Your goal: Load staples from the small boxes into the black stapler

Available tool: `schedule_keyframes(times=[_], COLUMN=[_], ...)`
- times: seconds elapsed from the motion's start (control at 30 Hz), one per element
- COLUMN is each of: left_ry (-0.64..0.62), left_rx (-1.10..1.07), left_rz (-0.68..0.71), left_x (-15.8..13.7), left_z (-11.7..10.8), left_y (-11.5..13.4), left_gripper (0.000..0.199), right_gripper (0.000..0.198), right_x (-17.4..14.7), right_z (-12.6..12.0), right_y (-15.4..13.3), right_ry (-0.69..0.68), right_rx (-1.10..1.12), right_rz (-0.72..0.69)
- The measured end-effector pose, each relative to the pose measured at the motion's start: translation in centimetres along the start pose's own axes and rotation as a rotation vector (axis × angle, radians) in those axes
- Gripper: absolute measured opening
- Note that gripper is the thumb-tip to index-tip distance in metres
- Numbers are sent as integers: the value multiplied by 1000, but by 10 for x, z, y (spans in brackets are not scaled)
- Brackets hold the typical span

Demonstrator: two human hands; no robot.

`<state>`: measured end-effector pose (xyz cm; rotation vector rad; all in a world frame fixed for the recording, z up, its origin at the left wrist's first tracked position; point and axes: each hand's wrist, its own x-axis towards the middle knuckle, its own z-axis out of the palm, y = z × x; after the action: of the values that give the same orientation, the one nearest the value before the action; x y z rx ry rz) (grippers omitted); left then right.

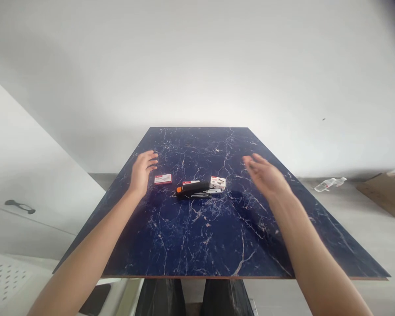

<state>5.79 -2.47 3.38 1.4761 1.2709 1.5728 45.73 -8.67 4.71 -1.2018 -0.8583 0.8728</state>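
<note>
A black stapler (193,189) with an orange end lies across the middle of the dark blue table, its metal part pointing right. Behind it, partly hidden, shows a red and white small box (190,182). At its right end stands a white box (218,182) with a picture on it. Left of the stapler lies another small red and white box (163,179). My left hand (144,169) hovers just left of that box, fingers apart, holding nothing. Over the table's right side my right hand (262,172) is raised, slightly blurred, with its fingers stretched out and nothing in it.
The marbled blue table (197,245) reaches toward a white wall (197,66). On the floor at the right are a clear plastic bottle (329,184) and a cardboard box (383,193). A white cabinet with a dark handle (19,206) stands at the left.
</note>
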Motion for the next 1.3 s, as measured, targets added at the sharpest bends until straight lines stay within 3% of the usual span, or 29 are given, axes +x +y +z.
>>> schedule_keyframes(times=[0.07, 0.13, 0.2, 0.3, 0.4, 0.47, 0.53, 0.67, 0.83, 1.0, 1.2, 1.3], left_ry=[17, -39, -160, -386, -678, -780, -827, -865, -866, -841, -840, -762], left_rx=[-214, -219, -1, 220, 509, 616, 662, 652, 622, 602, 587, 470], left_rz=[-24, -11, 37, 119, 362, 431, 387, 251, 213, 222, 233, 243], left_x=[6, 5, -8, -38, -60, -65, -64, -57, -52, -48, -53, -45], left_z=[-5, -4, 4, 24, 39, 41, 39, 33, 28, 28, 27, 37], left_y=[7, 12, 17, 24, 26, 23, 16, 6, 4, 1, 5, 20], left_gripper=[55, 54, 50, 39, 34, 47, 52, 51, 52, 52, 54, 54], right_gripper=[21, 22, 21, 13, 23, 27, 29, 23, 27, 14, 12, 11], right_x=[19, 29, 24, 0, -29, -41, -47, -41, -33, -44, -55, -54], right_z=[-21, -31, -25, 2, 27, 37, 40, 40, 43, 53, 57, 55], right_y=[1, 4, 8, 10, 5, 1, 0, 5, 7, 12, 23, 20], right_ry=[185, 237, 119, -227, -469, -507, -484, -518, -577, -644, -543, -532], right_rx=[226, 232, 117, -89, -371, -548, -666, -687, -625, -695, -735, -737], right_rz=[57, 93, 99, 97, 73, 10, -37, -20, 83, -77, -265, -224])
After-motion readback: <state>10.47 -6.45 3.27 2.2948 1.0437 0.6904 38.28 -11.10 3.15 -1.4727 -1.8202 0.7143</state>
